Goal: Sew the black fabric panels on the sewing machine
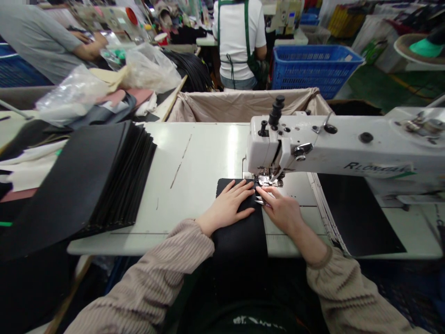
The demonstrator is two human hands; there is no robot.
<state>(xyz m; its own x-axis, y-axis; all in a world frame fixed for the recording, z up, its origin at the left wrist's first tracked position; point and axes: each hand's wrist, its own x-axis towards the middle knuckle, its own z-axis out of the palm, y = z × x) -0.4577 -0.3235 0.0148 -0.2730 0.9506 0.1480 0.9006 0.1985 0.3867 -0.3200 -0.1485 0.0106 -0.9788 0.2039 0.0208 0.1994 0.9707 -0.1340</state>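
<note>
A long black panel (239,241) lies under the needle area of a white sewing machine (327,144), its near end hanging over the table's front edge. My left hand (231,206) rests flat on the panel with fingers spread, just left of the presser foot (267,180). At the panel's right edge, close to the foot, my right hand (283,211) is closed around small thread snips (259,200). Their metal tips point left, toward the panel; the rest of them is hidden in my hand. My right fingertips are beside the foot.
A thick stack of black panels (121,185) stands on the left, and more black pieces (358,213) lie right under the machine arm. Behind the table (187,185) hangs a beige cloth-lined bin (222,106). A blue crate (313,69) and two co-workers are farther back.
</note>
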